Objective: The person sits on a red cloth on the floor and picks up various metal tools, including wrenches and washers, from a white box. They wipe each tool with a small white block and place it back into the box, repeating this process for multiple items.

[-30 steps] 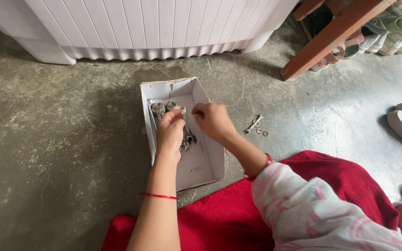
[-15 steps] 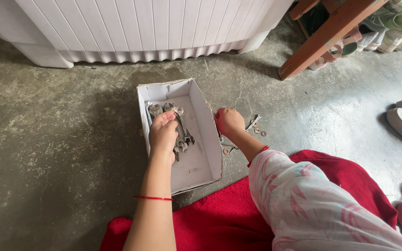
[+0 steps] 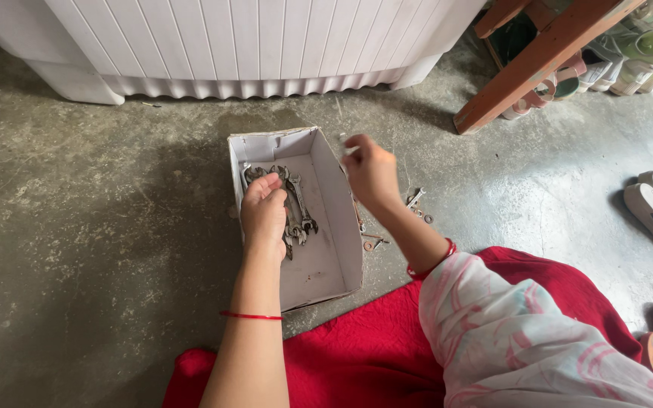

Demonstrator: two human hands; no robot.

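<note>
Right hand (image 3: 370, 170) lifted from floor, now above cardboard box's (image 3: 334, 170) right wall, fingers pinched on small metal piece. Left hand (image 3: 264, 215) inside box, curled onto wrenches (image 3: 298, 208), steadying them.

We're seeing dull grey metal wrenches (image 3: 294, 202) lying in a matt white cardboard box (image 3: 339, 202), bare metal washers (image 3: 425, 217) on the rough, stained concrete floor (image 3: 100, 189), a quilted red cloth (image 3: 357, 347), and a ribbed white plastic casing (image 3: 228, 38).
</note>
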